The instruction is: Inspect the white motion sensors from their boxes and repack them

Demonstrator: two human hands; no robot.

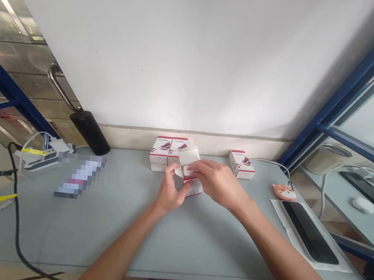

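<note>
Near the middle of the grey table [105, 221], a small white and red box [195, 189] has its white lid flap [188, 155] raised. My left hand [169, 191] grips this box from the left, thumb on its front. My right hand [214, 179] reaches over the top, its fingers pinched on a white piece [187, 171] at the box opening; whether that is a flap or an item inside, I cannot tell. Just behind and left stand white and red boxes [161, 151] side by side.
Another white and red box [242, 165] stands at the back right. Farther right are an orange animal-shaped item [284, 192] and a dark phone-like slab [310, 232]. A black cylinder [89, 132], a pixelated object [80, 177], a power strip [46, 159] and cables are at left.
</note>
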